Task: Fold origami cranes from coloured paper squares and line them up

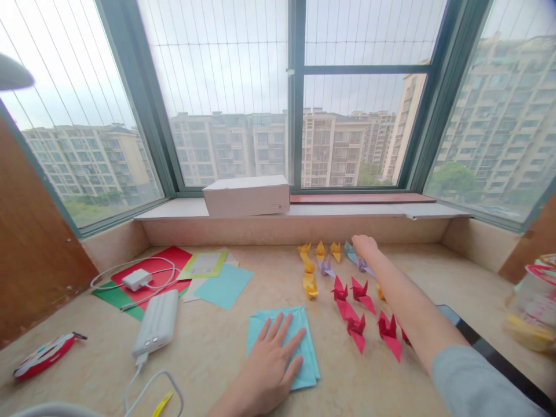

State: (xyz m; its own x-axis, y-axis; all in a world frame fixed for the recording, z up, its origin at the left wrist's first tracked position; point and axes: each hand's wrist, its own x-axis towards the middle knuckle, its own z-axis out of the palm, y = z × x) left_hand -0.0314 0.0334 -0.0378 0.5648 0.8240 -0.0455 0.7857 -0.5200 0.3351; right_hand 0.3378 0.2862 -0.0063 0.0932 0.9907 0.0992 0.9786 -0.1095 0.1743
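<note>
- The left hand (267, 365) lies open and flat, fingers spread, pressing on a folded light-blue paper sheet (309, 353) on the tabletop (208, 370).
- The right hand (365, 247) stretches forward with its fingers loosely curled, right at a teal paper crane (350, 252); whether it is gripping the crane, I cannot tell.
- Yellow paper cranes (310, 285) and red paper cranes (356, 327) stand in rows between the hands.
- The right forearm (417, 307) crosses just above the red paper cranes, so letting it sink could crush or topple them.
- The gray sleeve (478, 388) could also drag the outer cranes out of line if it brushes them.
- If the left hand eases its pressure or slides, the folded light-blue paper sheet could shift, and its edges could fall out of alignment.
- The white cable (147, 394) from the power bank (156, 323) lies near the left wrist and could snag it.
</note>
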